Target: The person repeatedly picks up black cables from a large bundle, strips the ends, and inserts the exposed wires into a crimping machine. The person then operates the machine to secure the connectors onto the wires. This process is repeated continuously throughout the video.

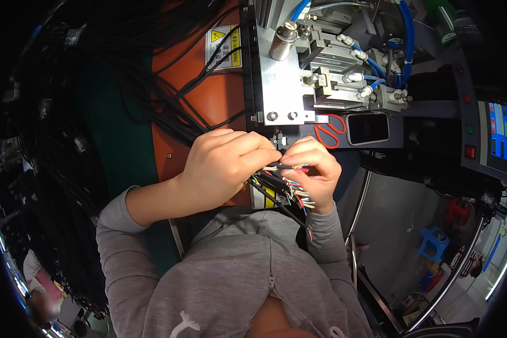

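My left hand (225, 160) is closed, thumb and fingertips pinched on a black cable just in front of the machine. Close beside it, my right hand (318, 174) has its fingers curled round the same bundle of black cables (271, 181). Thin coloured wire ends (301, 197) in red, white, yellow, green and blue fan out of the bundle below my right fingers. One cable hangs lower, toward my right sleeve. Just beyond my fingertips is a small dark fixture (279, 139) under the machine's metal plate (280, 84). The exact spot between the fingertips is partly hidden.
Pneumatic cylinders (341, 84) with blue tubes (409, 39) stand behind the plate. Red-handled scissors (330, 132) and a phone (368, 128) lie to the right, a control panel (472, 129) farther right. Many black cables (135, 73) drape over the orange surface (222, 98) on the left.
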Available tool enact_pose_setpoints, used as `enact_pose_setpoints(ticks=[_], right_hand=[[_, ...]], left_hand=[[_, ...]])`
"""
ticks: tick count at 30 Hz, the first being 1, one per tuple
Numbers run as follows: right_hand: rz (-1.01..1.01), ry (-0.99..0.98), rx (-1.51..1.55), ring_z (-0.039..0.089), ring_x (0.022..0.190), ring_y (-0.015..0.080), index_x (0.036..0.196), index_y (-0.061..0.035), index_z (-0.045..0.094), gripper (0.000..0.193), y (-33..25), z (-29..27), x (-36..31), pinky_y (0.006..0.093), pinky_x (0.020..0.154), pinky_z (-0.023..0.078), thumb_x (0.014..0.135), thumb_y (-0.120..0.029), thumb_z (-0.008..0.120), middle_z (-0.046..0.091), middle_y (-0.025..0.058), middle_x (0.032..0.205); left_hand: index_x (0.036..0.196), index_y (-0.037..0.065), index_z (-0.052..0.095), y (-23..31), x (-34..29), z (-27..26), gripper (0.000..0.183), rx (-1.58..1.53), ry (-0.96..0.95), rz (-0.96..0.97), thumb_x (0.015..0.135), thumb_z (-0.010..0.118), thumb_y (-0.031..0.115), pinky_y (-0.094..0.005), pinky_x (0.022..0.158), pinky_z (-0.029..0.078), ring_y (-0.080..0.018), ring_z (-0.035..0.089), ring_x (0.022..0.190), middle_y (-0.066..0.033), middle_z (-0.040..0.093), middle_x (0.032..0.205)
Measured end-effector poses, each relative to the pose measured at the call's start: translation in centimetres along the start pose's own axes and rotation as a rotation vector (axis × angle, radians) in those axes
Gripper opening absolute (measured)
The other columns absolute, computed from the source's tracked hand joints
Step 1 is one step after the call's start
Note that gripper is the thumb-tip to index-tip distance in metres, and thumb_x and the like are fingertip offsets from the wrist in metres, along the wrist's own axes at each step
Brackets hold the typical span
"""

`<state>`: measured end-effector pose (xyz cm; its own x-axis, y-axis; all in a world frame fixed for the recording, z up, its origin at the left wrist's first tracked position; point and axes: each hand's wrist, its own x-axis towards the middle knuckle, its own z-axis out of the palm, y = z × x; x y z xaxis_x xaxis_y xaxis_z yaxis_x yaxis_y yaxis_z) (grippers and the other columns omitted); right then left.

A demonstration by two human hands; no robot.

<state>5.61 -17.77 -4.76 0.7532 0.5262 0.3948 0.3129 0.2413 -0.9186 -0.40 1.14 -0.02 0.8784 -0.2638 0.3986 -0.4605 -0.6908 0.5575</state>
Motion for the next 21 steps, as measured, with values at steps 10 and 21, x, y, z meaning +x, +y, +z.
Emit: enact_pose_setpoints(ticks=[10, 21], right_hand=[[-0.131, 0.312, 0.075, 0.062, 0.077, 0.0210, 0.090, 0.0003, 0.059, 0.029, -1.4, 2.1, 0.6, 0.0315, 0.068, 0.049, 0.068, 0.011, 0.073, 0.065, 0.0121, 0.084], [-0.117, 0.250, -0.287, 0.060, 0.072, 0.0209, 0.086, -0.0005, 0.067, 0.022, -1.5, 2.0, 0.9, 0.0289, 0.066, 0.048, 0.067, 0.000, 0.078, 0.065, 0.0099, 0.079]], left_hand=[[0.100, -0.002, 0.064, -0.4, 0.1, 0.9, 0.031, 0.154, 0.153, 0.213, 0.075, 0.069, 0.015, -0.0254, 0.049, 0.047, -0.0159, 0.061, 0.063, -0.0072, 0.061, 0.081], [0.090, 0.003, 0.063, -0.2, 0.1, 1.5, 0.020, 0.115, 0.282, 0.138, 0.073, 0.069, 0.013, -0.0251, 0.044, 0.043, -0.0139, 0.058, 0.057, -0.0028, 0.055, 0.070]])
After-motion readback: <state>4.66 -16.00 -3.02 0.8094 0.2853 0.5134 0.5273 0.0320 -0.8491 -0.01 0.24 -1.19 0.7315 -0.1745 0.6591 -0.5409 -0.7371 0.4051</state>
